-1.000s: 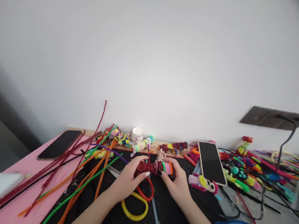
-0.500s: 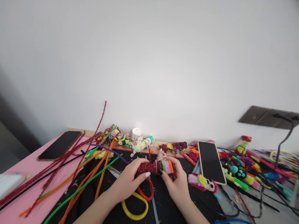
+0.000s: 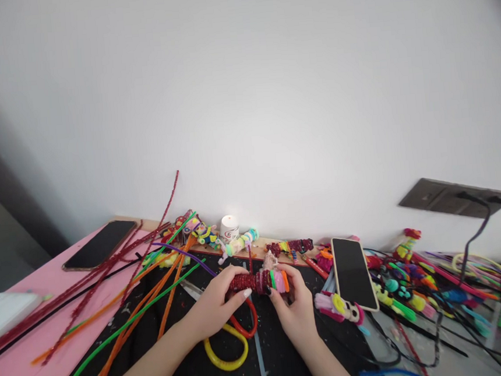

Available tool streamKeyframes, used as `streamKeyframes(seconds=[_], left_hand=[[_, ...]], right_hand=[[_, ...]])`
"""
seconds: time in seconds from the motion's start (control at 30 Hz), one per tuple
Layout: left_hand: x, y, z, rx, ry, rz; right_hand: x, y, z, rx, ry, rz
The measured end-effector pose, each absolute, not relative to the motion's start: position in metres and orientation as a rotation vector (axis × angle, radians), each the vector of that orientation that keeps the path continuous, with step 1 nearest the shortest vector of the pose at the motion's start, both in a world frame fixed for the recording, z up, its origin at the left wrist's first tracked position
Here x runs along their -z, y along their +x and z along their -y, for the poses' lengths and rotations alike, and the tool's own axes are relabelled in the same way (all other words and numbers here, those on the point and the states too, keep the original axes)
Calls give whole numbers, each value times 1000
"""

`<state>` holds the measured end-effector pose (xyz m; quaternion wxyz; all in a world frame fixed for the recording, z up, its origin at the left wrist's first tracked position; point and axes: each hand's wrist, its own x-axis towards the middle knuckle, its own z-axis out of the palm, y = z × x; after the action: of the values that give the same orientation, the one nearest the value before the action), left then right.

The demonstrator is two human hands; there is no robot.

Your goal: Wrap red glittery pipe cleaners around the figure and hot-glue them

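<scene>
Both my hands hold one wrapped stick (image 3: 258, 281) level above the black mat (image 3: 182, 358). It is wound with glittery dark red pipe cleaner, with green, pink and orange coils at its right end. My left hand (image 3: 217, 304) grips the red part, thumb under it. My right hand (image 3: 293, 310) pinches the coloured end. A short red tail sticks up from the stick's middle. Scissors with a red and a yellow handle (image 3: 229, 345) lie on the mat just below my hands.
Long orange, green, purple and red pipe cleaners (image 3: 124, 304) fan out to the left over a pink sheet (image 3: 12, 372). One phone (image 3: 100, 244) lies far left, another (image 3: 353, 272) leans at right. Small pipe-cleaner figures (image 3: 400, 292), a white pot (image 3: 230, 227) and black cables (image 3: 491, 237) crowd the wall side.
Almost nothing: both hands keep their grip on the wrapped stick, and my right fingers have shifted slightly on its coloured end.
</scene>
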<state>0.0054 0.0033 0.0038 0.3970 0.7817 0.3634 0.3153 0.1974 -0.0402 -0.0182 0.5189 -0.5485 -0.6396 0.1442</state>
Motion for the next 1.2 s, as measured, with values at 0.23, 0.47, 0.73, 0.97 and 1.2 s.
streamKeyframes(seconds=[0.23, 0.47, 0.73, 0.97, 1.2], left_hand=[[-7, 7, 0, -809, 1952, -936], [-7, 5, 1, -776, 1943, -988], [-10, 6, 3, -794, 1882, -971], [-13, 5, 4, -803, 1917, -960], [-15, 3, 4, -814, 1973, -939]], right_hand=[[16, 197, 41, -301, -1316, 1553], [14, 198, 42, -245, -1327, 1577], [13, 198, 43, -251, -1316, 1591], [11, 197, 43, -227, -1309, 1625], [10, 196, 42, -195, -1307, 1642]])
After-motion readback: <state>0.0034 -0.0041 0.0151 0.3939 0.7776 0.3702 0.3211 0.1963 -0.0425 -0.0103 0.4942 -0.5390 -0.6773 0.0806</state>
